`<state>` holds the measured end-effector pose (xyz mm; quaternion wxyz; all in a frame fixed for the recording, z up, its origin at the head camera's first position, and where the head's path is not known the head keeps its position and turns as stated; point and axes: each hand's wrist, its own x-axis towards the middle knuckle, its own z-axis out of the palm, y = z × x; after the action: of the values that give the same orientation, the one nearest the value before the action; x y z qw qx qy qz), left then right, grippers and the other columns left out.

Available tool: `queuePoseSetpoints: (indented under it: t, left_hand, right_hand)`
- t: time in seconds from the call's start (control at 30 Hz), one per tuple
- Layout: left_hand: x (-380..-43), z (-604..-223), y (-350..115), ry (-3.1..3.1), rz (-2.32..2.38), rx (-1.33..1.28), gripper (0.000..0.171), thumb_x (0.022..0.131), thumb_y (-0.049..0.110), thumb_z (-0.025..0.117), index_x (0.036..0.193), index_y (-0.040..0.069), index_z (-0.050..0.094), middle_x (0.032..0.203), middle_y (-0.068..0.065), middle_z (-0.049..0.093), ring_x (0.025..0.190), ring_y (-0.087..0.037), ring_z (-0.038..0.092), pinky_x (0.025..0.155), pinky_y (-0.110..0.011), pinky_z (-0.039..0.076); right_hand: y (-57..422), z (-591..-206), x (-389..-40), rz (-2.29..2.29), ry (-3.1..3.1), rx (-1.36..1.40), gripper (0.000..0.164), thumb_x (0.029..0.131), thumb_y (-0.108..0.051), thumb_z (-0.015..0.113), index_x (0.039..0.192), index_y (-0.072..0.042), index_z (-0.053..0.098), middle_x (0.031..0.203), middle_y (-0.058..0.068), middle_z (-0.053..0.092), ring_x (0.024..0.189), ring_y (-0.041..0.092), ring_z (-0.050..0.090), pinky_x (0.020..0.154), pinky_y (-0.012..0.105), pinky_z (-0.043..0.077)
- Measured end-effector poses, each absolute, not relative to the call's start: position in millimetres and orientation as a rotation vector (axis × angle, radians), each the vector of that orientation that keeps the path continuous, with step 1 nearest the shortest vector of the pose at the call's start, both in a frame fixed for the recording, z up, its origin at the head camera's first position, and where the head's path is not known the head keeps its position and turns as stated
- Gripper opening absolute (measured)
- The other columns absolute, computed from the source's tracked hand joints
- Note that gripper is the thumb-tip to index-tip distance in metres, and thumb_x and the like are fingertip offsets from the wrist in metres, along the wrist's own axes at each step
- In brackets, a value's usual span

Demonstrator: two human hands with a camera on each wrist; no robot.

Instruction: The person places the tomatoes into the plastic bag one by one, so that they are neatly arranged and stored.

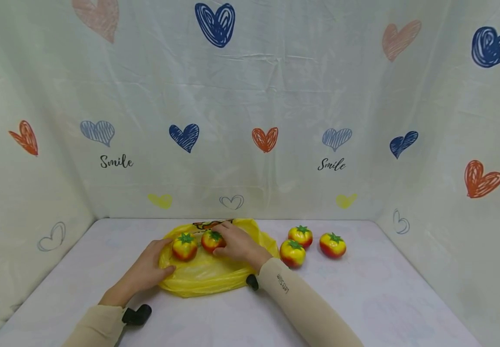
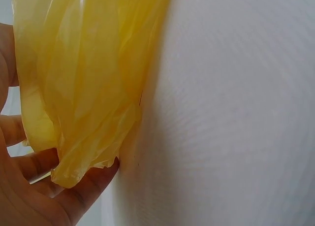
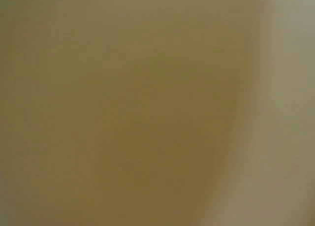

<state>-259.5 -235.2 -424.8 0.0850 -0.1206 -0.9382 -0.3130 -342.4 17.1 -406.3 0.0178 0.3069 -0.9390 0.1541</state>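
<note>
A yellow plastic bag (image 1: 206, 284) lies spread on the table in the head view. My left hand (image 1: 152, 262) grips its left side, thumb toward the near edge and fingers farther back. In the left wrist view, the bag's gathered film (image 2: 88, 78) lies among the fingers of this hand (image 2: 29, 186). One red-and-yellow tomato (image 1: 185, 246) with a green leafy top sits on the bag beside those fingers. My right hand (image 1: 239, 246) holds a second tomato (image 1: 211, 240) over the bag, fingers on top and thumb in front. The right wrist view is only a brownish blur.
Several more tomatoes stand right of the bag: one at the back (image 1: 300, 235), one nearer (image 1: 292, 254) and one farther right (image 1: 333, 246). A white cloth backdrop (image 1: 232, 173) with printed hearts rises behind the white table (image 1: 206, 323) and along both sides.
</note>
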Motion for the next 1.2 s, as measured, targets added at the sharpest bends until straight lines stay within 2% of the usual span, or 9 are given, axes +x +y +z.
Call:
queuePoseSetpoints:
  t: [0.67, 1.03, 1.2]
  left_hand:
    - [-257, -428, -234, -2.818, -0.933, -0.334, 0.068, 0.08, 0.014, 0.07, 0.137, -0.006, 0.039, 0.133, -0.027, 0.042, 0.123, -0.045, 0.04, 0.102, -0.063, 0.031]
    - [-259, -425, -235, -2.807, -0.936, -0.355, 0.069, 0.079, 0.015, 0.071, 0.137, -0.006, 0.039, 0.132, -0.027, 0.042, 0.123, -0.045, 0.04, 0.103, -0.062, 0.032]
    - [-259, -425, -236, -2.809, -0.936, -0.36, 0.069, 0.079, 0.015, 0.071, 0.137, -0.007, 0.039, 0.132, -0.027, 0.042, 0.123, -0.045, 0.041, 0.103, -0.062, 0.031]
  right_hand:
    - [30, -399, -333, 0.464, -2.893, 0.991, 0.061, 0.085, -0.038, 0.071, 0.139, -0.024, 0.046, 0.14, -0.002, 0.043, 0.119, 0.014, 0.049, 0.103, 0.031, 0.041]
    - [55, -385, -319, 0.456, -2.881, 1.019, 0.061, 0.088, -0.046, 0.063, 0.14, -0.018, 0.047, 0.144, 0.002, 0.043, 0.129, 0.021, 0.044, 0.104, 0.041, 0.04]
    - [67, -381, -312, 0.442, -2.83, 1.047, 0.057, 0.088, -0.045, 0.062, 0.137, -0.017, 0.05, 0.139, 0.001, 0.047, 0.125, 0.021, 0.046, 0.102, 0.041, 0.042]
